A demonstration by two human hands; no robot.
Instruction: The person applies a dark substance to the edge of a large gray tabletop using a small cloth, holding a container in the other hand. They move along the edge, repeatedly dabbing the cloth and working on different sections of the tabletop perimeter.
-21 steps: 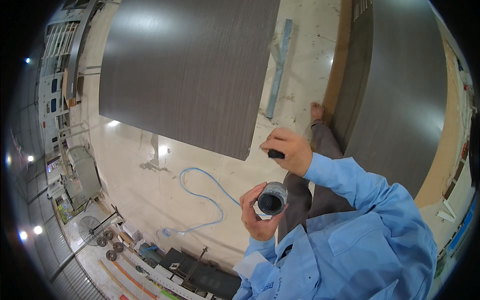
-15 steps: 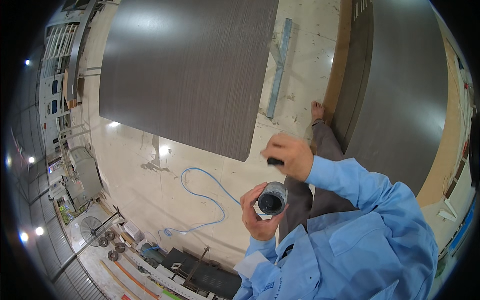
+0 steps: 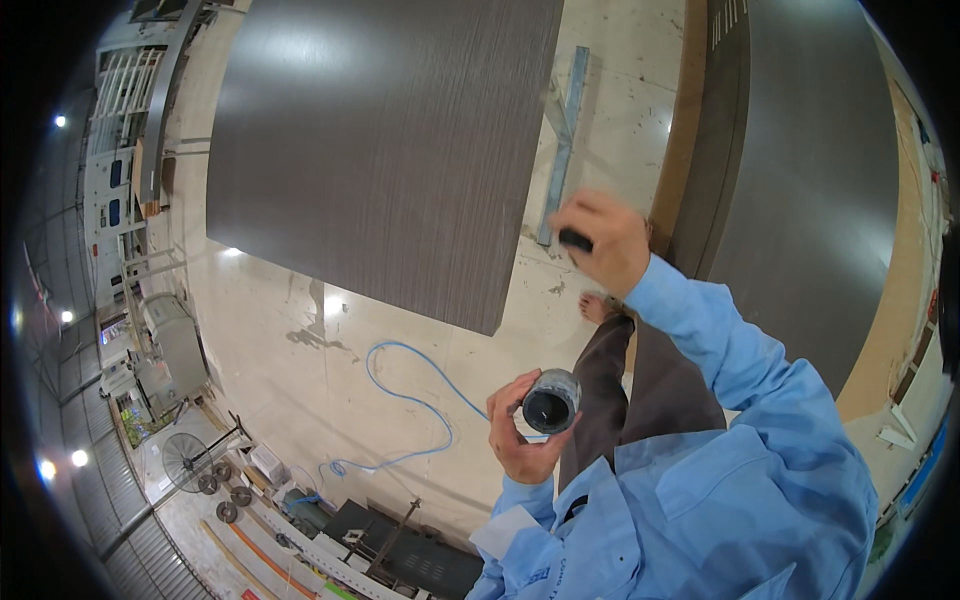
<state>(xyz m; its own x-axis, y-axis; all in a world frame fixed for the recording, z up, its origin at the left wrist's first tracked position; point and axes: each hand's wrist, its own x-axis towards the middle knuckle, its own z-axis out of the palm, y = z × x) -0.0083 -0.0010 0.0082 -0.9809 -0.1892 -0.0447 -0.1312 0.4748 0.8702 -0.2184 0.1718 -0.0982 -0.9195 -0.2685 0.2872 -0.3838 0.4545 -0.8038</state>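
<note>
My left hand (image 3: 520,450) is wrapped round a small round grey pot (image 3: 551,402) with a dark smeared rim. Its open mouth faces up toward me, and the inside looks dark. Farther off, by the grey panel's near right corner, my right hand (image 3: 608,245) is closed on a small black object (image 3: 576,240). Motion smears that hand, and its fingers hide most of the object, so its kind cannot be made out. The pot and the right hand are well apart. A large grey wood-grain panel (image 3: 370,160) lies raised at the upper left, touched by neither hand.
A stack of dark panels (image 3: 810,190) stands on the right. Between it and the grey panel runs a metal support frame (image 3: 566,140). A blue hose (image 3: 445,420) loops across the floor. A fan (image 3: 183,458) and workshop equipment stand at the lower left.
My right hand has moved forward and to the right with the black object, away from the pot. The pot and my left hand have shifted slightly right. One bare foot has come nearer and left.
</note>
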